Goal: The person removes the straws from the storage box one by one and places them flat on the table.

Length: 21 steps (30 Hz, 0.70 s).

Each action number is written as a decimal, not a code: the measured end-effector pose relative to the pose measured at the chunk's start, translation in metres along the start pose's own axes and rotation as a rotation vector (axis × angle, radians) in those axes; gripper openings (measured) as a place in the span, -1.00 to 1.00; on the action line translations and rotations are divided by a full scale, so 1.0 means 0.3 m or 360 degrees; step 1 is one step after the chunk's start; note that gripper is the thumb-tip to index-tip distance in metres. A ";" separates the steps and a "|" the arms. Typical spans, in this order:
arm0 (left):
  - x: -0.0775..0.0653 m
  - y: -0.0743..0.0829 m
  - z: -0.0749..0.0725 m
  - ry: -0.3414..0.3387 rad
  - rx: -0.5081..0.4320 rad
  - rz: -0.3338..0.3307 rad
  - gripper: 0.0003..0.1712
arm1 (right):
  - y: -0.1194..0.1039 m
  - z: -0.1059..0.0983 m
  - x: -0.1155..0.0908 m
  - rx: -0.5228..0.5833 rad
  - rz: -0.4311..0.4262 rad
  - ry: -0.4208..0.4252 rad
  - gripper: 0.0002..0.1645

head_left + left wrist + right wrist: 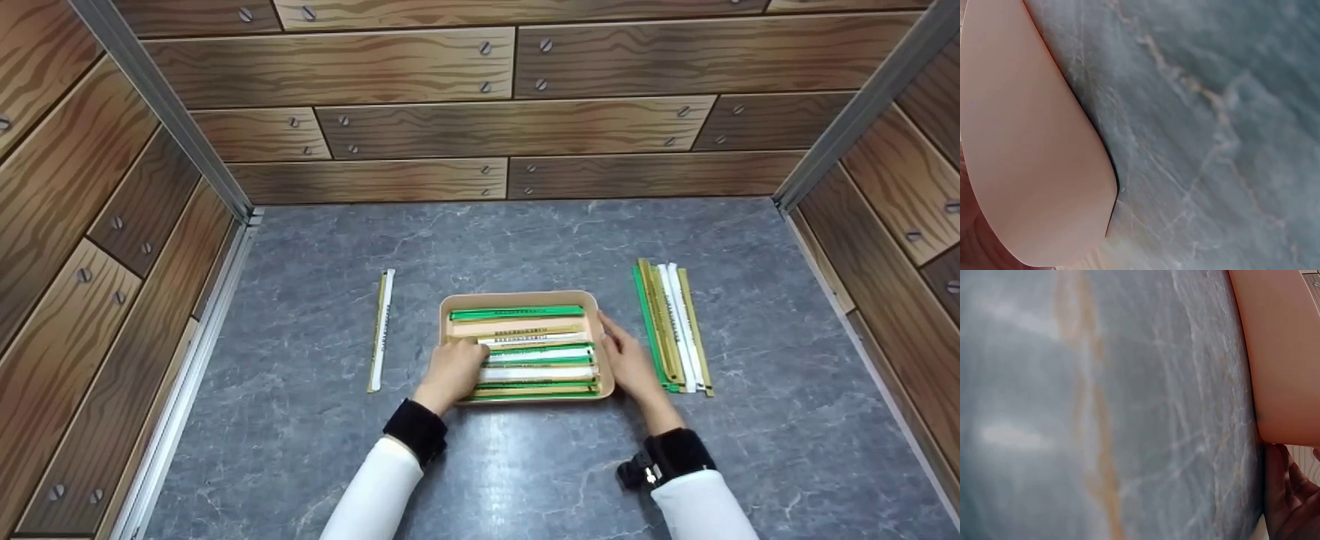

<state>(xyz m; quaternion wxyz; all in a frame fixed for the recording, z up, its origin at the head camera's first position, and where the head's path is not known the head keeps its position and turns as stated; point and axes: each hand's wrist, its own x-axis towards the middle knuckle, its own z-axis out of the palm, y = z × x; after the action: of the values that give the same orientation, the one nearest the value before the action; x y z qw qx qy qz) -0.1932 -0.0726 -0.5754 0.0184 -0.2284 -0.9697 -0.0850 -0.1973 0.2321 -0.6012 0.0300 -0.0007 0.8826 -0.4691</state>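
Note:
A shallow beige tray (520, 298) holds several long slim stick packets (532, 352) in green, white and gold, lying crosswise. My left hand (454, 365) reaches over the tray's left side with its fingers bent down over the packets' left ends; the fingertips are hidden, and I cannot tell whether they pinch a packet. At the right rim my right hand (634, 373) holds the tray wall, thumb and forefinger by the corner. In the left wrist view the tray's outer wall (1039, 140) covers most of that hand. In the right wrist view, fingers (1292, 495) show beside the tray's corner (1280, 354).
Left of the tray, a gold packet and a white packet (384, 330) lie side by side. A loose bundle of green, gold and white packets (671, 326) lies to the right, close to my right hand. Wood-patterned panels (420, 127) wall in the grey marbled tabletop (300, 442).

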 end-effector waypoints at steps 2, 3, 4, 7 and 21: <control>0.001 0.000 0.003 0.0009 0.0017 0.0004 -0.88 | 0.002 0.000 0.002 0.0000 -0.0005 0.0006 -0.43; 0.002 0.000 0.004 0.0011 0.0025 0.0008 -0.88 | 0.002 0.000 0.002 -0.0003 -0.0008 0.0007 -0.43; 0.002 -0.001 0.006 0.0012 0.0032 0.0011 -0.88 | 0.003 0.000 0.003 -0.0005 -0.0014 0.0009 -0.43; 0.002 -0.005 0.010 0.0021 0.0028 0.0017 -0.89 | 0.003 0.002 0.002 -0.0005 -0.0018 0.0003 -0.43; -0.007 -0.014 -0.034 0.0103 -0.0124 -0.0031 -0.75 | -0.004 0.001 0.002 0.0010 0.0042 0.0008 -0.44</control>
<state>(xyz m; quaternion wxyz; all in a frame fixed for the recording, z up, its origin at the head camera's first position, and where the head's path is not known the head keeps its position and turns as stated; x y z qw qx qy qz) -0.1931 -0.0789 -0.5662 0.0399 -0.2167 -0.9667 -0.1301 -0.1979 0.2312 -0.6004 0.0340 0.0121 0.8811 -0.4715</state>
